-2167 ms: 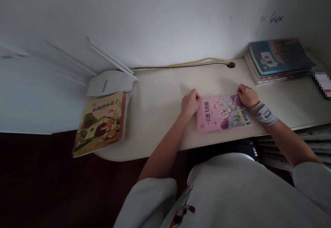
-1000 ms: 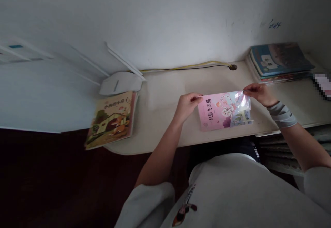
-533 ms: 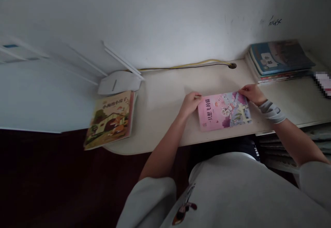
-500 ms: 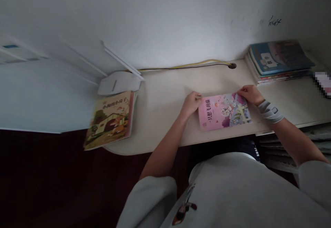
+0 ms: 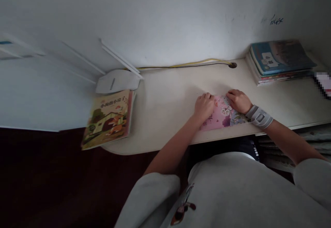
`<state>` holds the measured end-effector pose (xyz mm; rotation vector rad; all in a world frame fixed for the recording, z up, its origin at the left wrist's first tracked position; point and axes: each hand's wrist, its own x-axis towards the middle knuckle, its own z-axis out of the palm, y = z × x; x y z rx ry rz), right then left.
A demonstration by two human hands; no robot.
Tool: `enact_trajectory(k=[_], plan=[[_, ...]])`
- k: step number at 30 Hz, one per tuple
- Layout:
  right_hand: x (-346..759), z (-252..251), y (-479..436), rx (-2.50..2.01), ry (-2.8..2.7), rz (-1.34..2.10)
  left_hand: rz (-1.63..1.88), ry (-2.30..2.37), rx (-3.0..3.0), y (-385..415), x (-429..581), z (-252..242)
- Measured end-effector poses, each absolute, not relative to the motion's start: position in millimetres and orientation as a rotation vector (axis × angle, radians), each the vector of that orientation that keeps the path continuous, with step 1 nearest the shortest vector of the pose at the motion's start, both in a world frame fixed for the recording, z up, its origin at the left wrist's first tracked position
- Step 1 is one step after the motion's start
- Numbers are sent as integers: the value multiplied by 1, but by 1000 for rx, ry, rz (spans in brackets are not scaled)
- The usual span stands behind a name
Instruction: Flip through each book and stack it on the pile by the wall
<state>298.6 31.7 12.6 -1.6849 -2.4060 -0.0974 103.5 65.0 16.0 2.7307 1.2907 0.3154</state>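
A pink picture book [image 5: 218, 119] with a cat and purple flowers on its cover lies in front of me on the desk. My left hand [image 5: 205, 106] covers its left part, with the fingers curled at the far edge. At the same edge, further right, my right hand [image 5: 239, 100] is closed with bent fingers on the book. Both palms hide much of the cover, and the fingertips are partly out of sight. A grey band [image 5: 259, 116] wraps my right wrist.
Left on the cream desk [image 5: 162, 117], a stack of picture books [image 5: 108, 119] juts past the edge, beside a white device [image 5: 116, 81]. A pile of books [image 5: 281, 57] stands back right, near a blurred-out phone-like object [image 5: 323, 83]. Cables [image 5: 181, 66] run along the wall into a hole.
Both hands have moved inward from the book's far corners, closer together along its far edge. They now cover more of the cover. The book stays in about the same place.
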Motion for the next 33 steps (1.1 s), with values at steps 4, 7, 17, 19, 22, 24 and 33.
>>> enact_trajectory(k=[4, 7, 17, 19, 22, 24, 33], plan=[[303, 10, 29, -1639, -2334, -107, 245, 1355, 2721, 69, 111, 29], [302, 13, 26, -1650, -2340, -126, 151, 1373, 2631, 84, 117, 38], [313, 34, 43, -1595, -2415, 7, 182, 1141, 2454, 105, 113, 68], [316, 65, 44, -1559, -2398, -65, 468, 1140, 2503, 92, 108, 91], [313, 112, 27, -1509, -2349, -310, 834, 1148, 2542, 63, 97, 118], [309, 128, 7, -1484, -2407, -351, 854, 1147, 2597, 41, 89, 121], [311, 83, -46, -1466, -2799, 457, 202, 920, 2612, -13, 81, 54]])
